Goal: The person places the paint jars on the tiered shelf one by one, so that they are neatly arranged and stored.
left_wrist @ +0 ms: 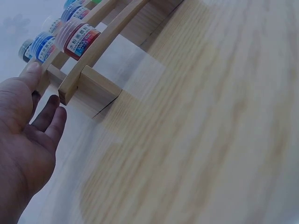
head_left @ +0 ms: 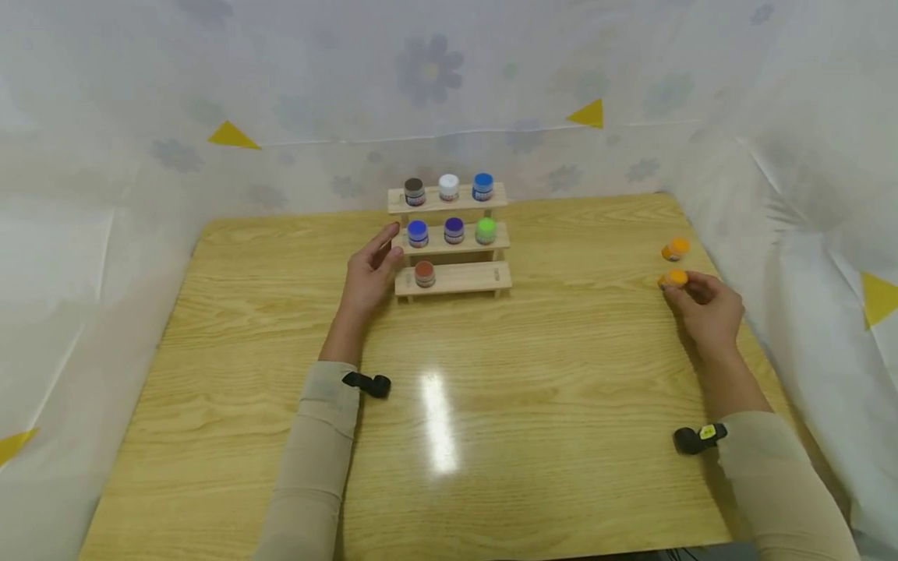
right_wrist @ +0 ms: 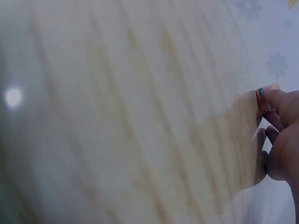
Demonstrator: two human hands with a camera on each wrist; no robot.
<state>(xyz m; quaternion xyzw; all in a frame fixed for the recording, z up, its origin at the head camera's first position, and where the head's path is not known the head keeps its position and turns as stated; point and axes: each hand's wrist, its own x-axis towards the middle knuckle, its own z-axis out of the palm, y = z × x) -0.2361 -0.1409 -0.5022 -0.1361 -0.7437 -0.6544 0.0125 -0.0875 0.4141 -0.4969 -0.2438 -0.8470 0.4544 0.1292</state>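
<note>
A three-tier wooden rack (head_left: 463,278) holds small paint jars in rows. A brown jar (head_left: 424,273) stands at the left of its lowest tier. My left hand (head_left: 369,276) is at the rack's left end, thumb and fingertips beside the middle tier; the left wrist view shows the thumb at that tier's end and the other fingers loosely bent. Far to the right, my right hand (head_left: 710,315) pinches an orange paint jar (head_left: 673,279) between thumb and fingers. In the right wrist view this jar (right_wrist: 262,100) is partly hidden by the fingers.
Another orange jar (head_left: 676,248) lies just behind the pinched one, tilted. Black, white and blue jars (head_left: 482,187) line the top tier; blue, purple and green jars (head_left: 486,231) the middle one. Patterned white sheeting (head_left: 431,93) encloses the wooden table (head_left: 547,374) at back and sides.
</note>
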